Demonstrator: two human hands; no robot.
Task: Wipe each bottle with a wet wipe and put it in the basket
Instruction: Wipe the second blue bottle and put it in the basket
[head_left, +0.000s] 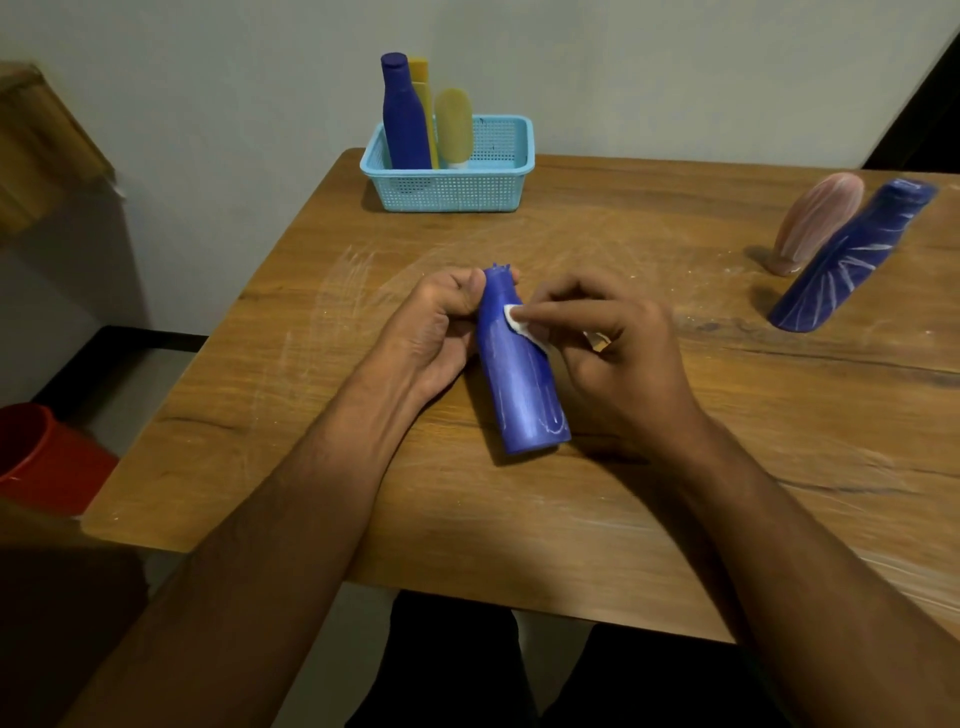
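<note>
Forearms, two, bare, reaching in from the near edge over a wooden table (675, 519) marked with pale smears.

Blue bottle (522, 384), streaked white, at mid-table between the hands, tilted, its base toward the viewer and apparently on the tabletop, neck pointing away.

Left hand (431, 332): fingers curled round the bottle's neck and upper body, thumb against its left side.

Right hand (618, 343): pinches a small white wet wipe (517, 318) and presses it with the outstretched forefinger against the bottle's shoulder; remaining fingers bent.

Red bucket (47, 457), on the floor at left, below table level.

Second blue bottle (852, 254), white-streaked, standing at the right side of the table, appearing to lean in the wide-angle view. Pink bottle (815, 221), likewise streaked, just behind it, cap end down; whether the two touch cannot be told.

Light-blue mesh basket (452, 182), at the far edge against the wall. Contents, upright in its left half: dark blue bottle (402, 114), yellow bottle (422, 88) behind that, pale yellow tube (454, 127) cap-down to their right.
</note>
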